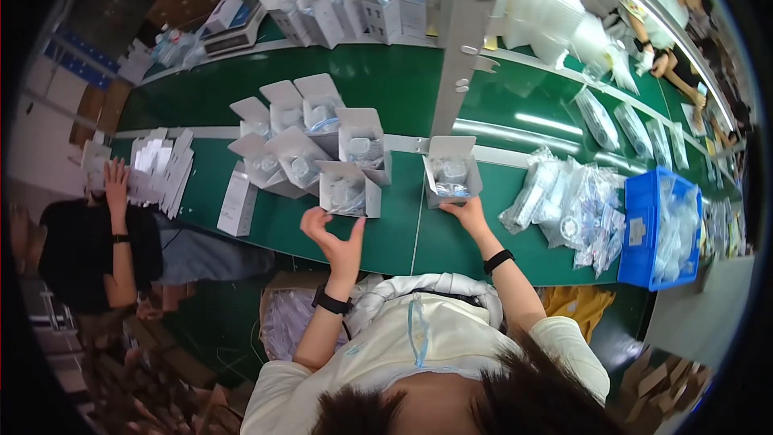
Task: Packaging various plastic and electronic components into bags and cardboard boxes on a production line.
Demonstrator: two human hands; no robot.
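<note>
My right hand (467,214) grips the lower front edge of an open white box (473,180) that stands upright with its lid flap raised. Inside that box are clear plastic-wrapped items. My left hand (336,243) is empty, its thumb and fingers spread, just in front of another open white box (372,204) filled with bagged parts. Behind and left of it stands a group of similar open white boxes (375,163), each with wrapped contents showing. A closed white box (236,203) lies to their left.
Clear bagged parts (555,201) are heaped right of my right hand, beside a blue bin (636,229) holding more bags. Flat white cartons (161,169) lie at left near a co-worker's hand (117,181). A metal post (465,48) rises behind the box. Bags ride the green belt (515,105).
</note>
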